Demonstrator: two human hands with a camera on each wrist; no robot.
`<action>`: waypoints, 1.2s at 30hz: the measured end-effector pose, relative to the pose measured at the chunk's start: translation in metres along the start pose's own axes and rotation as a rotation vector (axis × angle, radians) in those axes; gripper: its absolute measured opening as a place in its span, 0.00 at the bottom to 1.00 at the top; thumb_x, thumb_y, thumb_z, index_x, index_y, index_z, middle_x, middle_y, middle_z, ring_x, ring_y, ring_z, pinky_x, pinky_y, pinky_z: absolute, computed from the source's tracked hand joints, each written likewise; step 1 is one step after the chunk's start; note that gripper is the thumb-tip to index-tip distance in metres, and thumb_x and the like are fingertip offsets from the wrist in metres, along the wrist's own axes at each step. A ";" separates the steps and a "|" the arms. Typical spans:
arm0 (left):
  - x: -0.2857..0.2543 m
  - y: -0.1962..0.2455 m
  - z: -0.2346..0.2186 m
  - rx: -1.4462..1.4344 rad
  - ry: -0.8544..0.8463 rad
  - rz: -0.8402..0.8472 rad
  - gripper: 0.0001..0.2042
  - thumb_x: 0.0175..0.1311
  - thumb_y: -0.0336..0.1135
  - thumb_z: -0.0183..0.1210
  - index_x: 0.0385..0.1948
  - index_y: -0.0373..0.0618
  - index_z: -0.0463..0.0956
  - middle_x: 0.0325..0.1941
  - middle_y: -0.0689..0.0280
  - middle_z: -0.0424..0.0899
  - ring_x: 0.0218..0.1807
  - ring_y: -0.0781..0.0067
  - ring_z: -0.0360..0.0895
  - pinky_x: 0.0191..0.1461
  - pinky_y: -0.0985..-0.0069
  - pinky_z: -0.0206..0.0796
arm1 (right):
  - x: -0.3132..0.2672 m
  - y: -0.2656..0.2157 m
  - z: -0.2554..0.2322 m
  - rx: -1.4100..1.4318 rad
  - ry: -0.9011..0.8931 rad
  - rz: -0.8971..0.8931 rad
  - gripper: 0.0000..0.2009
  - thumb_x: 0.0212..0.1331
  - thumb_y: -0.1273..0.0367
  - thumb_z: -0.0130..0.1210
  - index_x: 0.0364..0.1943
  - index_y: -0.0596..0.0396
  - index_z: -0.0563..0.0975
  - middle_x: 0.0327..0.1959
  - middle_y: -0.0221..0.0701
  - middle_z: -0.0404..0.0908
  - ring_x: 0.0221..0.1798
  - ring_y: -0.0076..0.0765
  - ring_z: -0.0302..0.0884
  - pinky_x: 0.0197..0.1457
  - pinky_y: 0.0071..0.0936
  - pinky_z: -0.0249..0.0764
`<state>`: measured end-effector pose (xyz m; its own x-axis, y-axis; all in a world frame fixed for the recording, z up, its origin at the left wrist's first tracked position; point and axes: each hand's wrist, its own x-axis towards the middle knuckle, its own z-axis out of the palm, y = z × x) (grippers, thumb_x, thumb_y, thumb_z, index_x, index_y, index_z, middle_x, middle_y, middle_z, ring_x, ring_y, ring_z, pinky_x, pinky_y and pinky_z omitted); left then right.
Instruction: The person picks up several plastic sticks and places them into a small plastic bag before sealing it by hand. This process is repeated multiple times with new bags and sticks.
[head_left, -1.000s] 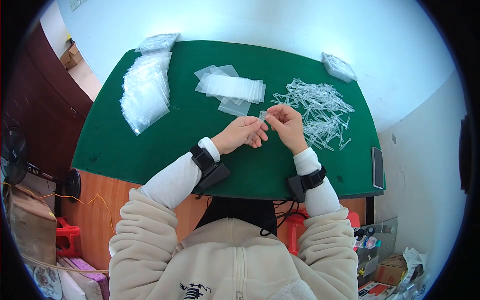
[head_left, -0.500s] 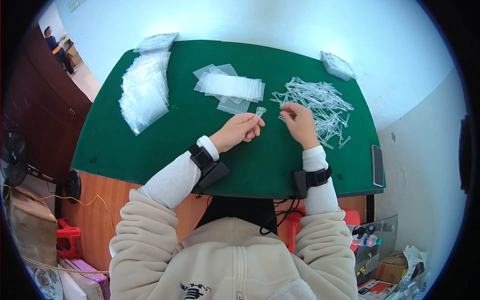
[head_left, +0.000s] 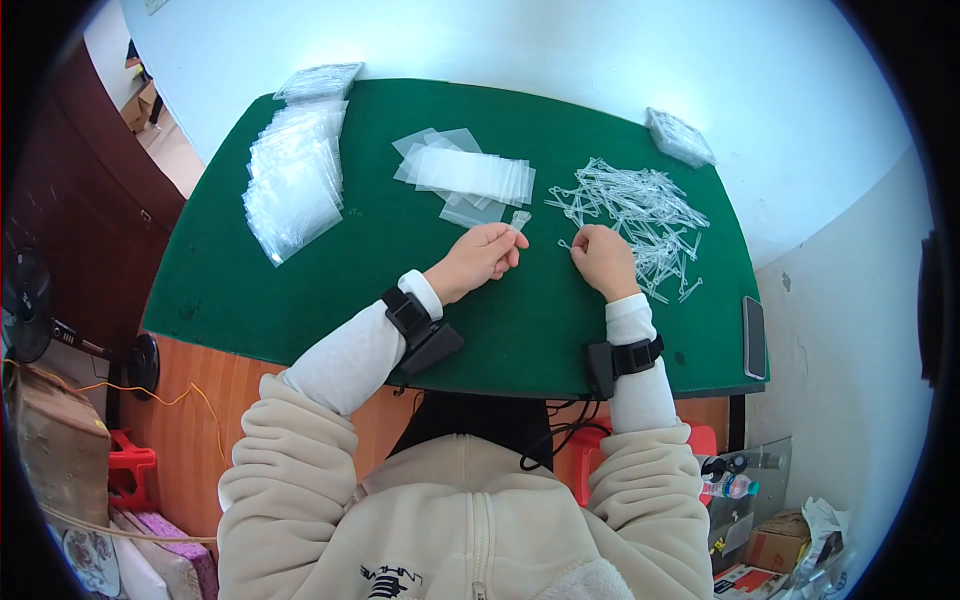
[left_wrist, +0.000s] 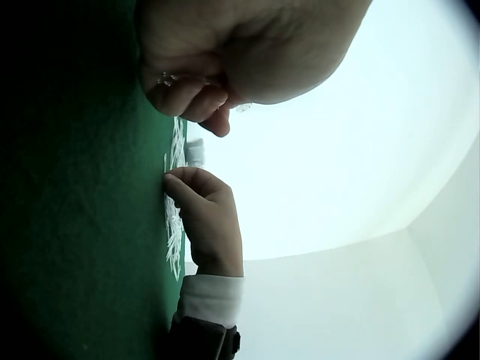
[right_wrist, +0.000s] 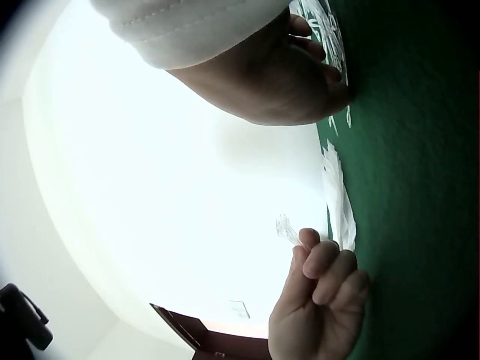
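Observation:
My left hand [head_left: 478, 262] grips a small bunch of clear plastic looped sticks [head_left: 520, 218] above the green table; their looped ends stick out past the thumb and finger. In the right wrist view the same bunch [right_wrist: 285, 229] rises from the curled fingers. At the near left edge of a loose pile of such sticks [head_left: 640, 195], my right hand [head_left: 606, 262] is down at the tabletop, thumb and finger pinching a single clear looped stick [head_left: 564, 244]. Most of that stick is hidden under the fingers. In the left wrist view the right hand [left_wrist: 210, 217] has its fingertips together.
Flat clear bags [head_left: 465, 172] lie overlapped at the table's middle. A fanned row of clear bags [head_left: 293, 185] covers the left side, with a packed stack [head_left: 320, 82] behind it. Another clear packet [head_left: 680, 137] sits at the back right corner, and a phone [head_left: 753, 335] at the right edge.
My right hand has left the bunch in my left hand, moved right to the pile's edge and come down on a single stick. The left hand stays nearly in place, still holding its bunch.

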<state>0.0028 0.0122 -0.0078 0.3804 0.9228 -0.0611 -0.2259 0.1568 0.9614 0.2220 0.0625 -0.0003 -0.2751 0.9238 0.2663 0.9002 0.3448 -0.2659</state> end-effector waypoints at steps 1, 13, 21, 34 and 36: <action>0.000 0.000 0.000 0.001 -0.002 0.000 0.11 0.70 0.36 0.39 0.36 0.40 0.69 0.24 0.72 0.69 0.21 0.87 0.57 0.24 0.86 0.53 | 0.000 0.000 0.001 -0.003 -0.001 0.004 0.03 0.44 0.70 0.54 0.22 0.52 0.77 0.27 0.36 0.78 0.32 0.46 0.76 0.36 0.40 0.73; 0.000 0.002 0.000 0.013 0.056 0.002 0.11 0.70 0.37 0.40 0.38 0.41 0.69 0.24 0.73 0.70 0.23 0.87 0.60 0.27 0.86 0.56 | 0.001 -0.013 -0.002 0.334 -0.043 -0.070 0.03 0.48 0.72 0.53 0.25 0.57 0.75 0.25 0.33 0.77 0.27 0.35 0.76 0.31 0.31 0.71; -0.001 0.002 0.002 -0.032 0.078 -0.035 0.12 0.70 0.37 0.39 0.39 0.40 0.69 0.32 0.68 0.73 0.30 0.81 0.69 0.37 0.82 0.66 | -0.003 -0.041 -0.009 1.220 -0.204 -0.106 0.06 0.56 0.77 0.50 0.38 0.58 0.71 0.23 0.24 0.74 0.21 0.16 0.69 0.23 0.14 0.65; -0.005 0.006 0.010 -0.093 -0.026 -0.102 0.11 0.70 0.36 0.40 0.41 0.38 0.67 0.37 0.61 0.76 0.37 0.72 0.77 0.43 0.76 0.71 | -0.002 -0.043 0.002 1.289 -0.140 -0.051 0.05 0.55 0.76 0.54 0.36 0.58 0.72 0.25 0.26 0.75 0.21 0.15 0.69 0.23 0.13 0.66; -0.005 0.006 0.010 -0.060 -0.056 -0.108 0.11 0.70 0.36 0.41 0.41 0.40 0.68 0.36 0.62 0.76 0.38 0.73 0.77 0.44 0.75 0.71 | -0.002 -0.043 0.004 1.263 -0.114 -0.054 0.05 0.54 0.76 0.54 0.34 0.58 0.72 0.26 0.25 0.75 0.21 0.14 0.69 0.23 0.12 0.66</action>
<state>0.0088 0.0047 0.0009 0.4545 0.8786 -0.1470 -0.2336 0.2768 0.9321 0.1827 0.0462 0.0070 -0.3853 0.8911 0.2396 -0.0430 0.2420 -0.9693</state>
